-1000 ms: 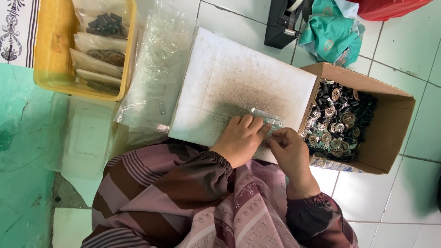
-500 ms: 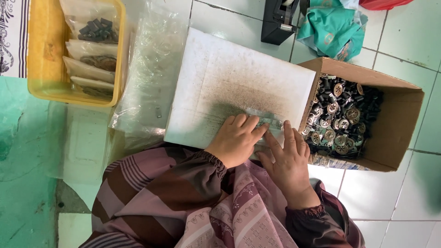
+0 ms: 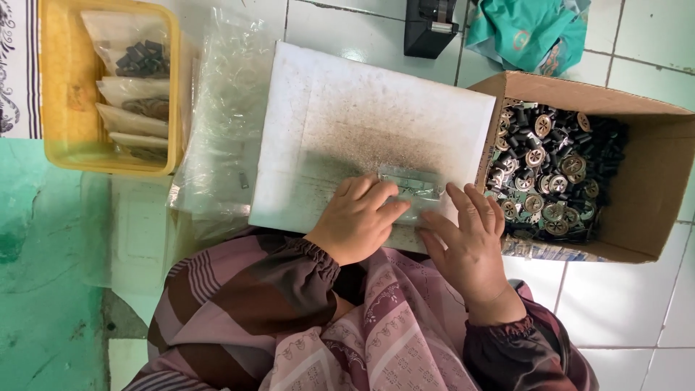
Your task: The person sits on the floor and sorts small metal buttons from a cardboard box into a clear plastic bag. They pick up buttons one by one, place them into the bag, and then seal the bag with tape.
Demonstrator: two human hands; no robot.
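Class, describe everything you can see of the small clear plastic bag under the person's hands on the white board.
The small clear plastic bag is a see-through, glossy pouch, roughly rectangular, lying flat near the front right edge of the white board, beside the cardboard box of small metal parts. Light glints off its wrinkled film. The left hand presses its fingers on the bag's left end, and the right hand lies spread at its right end. Its contents cannot be made out.

Single head-worn view, close, looking straight down — lap and white board (image 3: pixel 347 116)
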